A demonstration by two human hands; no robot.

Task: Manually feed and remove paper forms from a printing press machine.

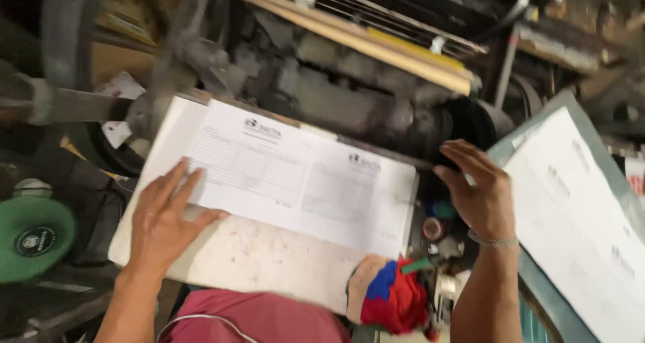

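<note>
A large white printed sheet (302,182) with two form layouts lies on a pale board (262,259) in front of a dark machine (349,94). My left hand (164,215) lies flat with fingers spread on the sheet's near left edge. My right hand (477,188) hovers just past the sheet's right end, fingers slightly curled beside the machine's dark roller, holding nothing. A metal bracelet (492,241) circles that wrist.
A second stack of printed sheets (578,215) lies tilted on a grey-green tray at the right. A red, blue and white rag (390,296) sits at the board's near right corner. A green round can (32,239) stands at the left. Wooden slats (376,40) cross the machine's top.
</note>
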